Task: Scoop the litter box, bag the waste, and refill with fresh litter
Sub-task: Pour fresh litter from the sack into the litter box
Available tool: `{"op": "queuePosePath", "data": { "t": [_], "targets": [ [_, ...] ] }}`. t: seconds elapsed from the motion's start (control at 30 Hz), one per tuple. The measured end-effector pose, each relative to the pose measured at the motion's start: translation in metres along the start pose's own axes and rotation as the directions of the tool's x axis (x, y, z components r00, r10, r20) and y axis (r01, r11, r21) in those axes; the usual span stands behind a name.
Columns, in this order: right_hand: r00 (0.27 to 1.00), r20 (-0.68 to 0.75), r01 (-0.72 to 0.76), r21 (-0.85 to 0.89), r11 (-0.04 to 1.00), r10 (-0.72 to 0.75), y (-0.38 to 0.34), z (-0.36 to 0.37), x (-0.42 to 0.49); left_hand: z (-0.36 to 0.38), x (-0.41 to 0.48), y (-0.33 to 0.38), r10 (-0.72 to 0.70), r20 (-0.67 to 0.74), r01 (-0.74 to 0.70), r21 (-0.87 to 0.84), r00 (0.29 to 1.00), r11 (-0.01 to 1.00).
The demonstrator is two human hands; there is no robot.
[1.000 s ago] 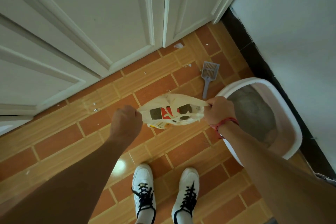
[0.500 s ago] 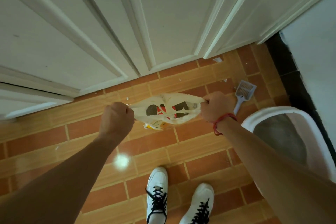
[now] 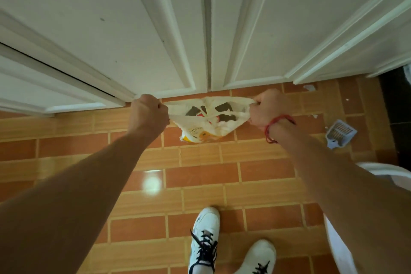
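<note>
Fists hold the load: your left hand [image 3: 149, 113] curls round one end of the pale plastic bag [image 3: 206, 122] and your right hand [image 3: 265, 107], red string [image 3: 275, 123] at its wrist, curls round the other. The bag hangs taut between them above the tiled floor [image 3: 200, 184], close to the white doors [image 3: 155, 29]. The blue scoop [image 3: 340, 134] lies on the floor to your right, near the litter box [image 3: 382, 168] rim.

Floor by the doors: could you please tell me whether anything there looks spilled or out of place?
Yes. Small white scraps lie scattered on the tiled floor near the white doors, and the blue-grey scoop lies loose on the tiles beside them, as if dropped. Nothing looks broken.
</note>
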State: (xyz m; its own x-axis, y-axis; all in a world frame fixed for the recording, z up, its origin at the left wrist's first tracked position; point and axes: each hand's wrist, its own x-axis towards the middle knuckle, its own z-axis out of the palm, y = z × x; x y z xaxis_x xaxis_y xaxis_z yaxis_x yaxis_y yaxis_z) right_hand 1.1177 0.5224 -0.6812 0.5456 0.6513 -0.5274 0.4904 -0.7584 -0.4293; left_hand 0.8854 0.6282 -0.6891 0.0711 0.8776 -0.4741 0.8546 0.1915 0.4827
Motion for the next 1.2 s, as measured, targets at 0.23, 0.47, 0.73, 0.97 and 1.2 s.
{"op": "queuePosePath", "data": {
  "t": [0.23, 0.47, 0.73, 0.97, 1.2],
  "targets": [
    [0.998, -0.036, -0.044, -0.043, 0.998, 0.043, -0.017, 0.027, 0.029, 0.019, 0.027, -0.017, -0.156, -0.038, 0.147, -0.178, 0.987, 0.973],
    [0.99, 0.066, -0.141, 0.374, 0.917, 0.125, -0.024, 0.029, 0.044, 0.012, 0.041, -0.003, -0.262, -0.01, 0.239, -0.375, 0.965, 0.896],
    [0.993, 0.105, -0.102, 0.466, 0.879, 0.059, -0.019, 0.018, 0.037, 0.021, 0.024, 0.011, -0.251, 0.038, 0.238, -0.483, 0.967, 0.843],
    [0.994, 0.087, -0.096, 0.461, 0.882, 0.062, 0.001, -0.009, 0.017, 0.017, -0.003, 0.005, -0.169, 0.041, 0.173, -0.32, 0.985, 0.931],
    [0.989, 0.138, -0.104, 0.347, 0.932, 0.059, 0.056, -0.047, -0.033, 0.023, -0.059, 0.054, 0.11, 0.083, -0.117, 0.083, 0.99, 0.99]
  ]
}}
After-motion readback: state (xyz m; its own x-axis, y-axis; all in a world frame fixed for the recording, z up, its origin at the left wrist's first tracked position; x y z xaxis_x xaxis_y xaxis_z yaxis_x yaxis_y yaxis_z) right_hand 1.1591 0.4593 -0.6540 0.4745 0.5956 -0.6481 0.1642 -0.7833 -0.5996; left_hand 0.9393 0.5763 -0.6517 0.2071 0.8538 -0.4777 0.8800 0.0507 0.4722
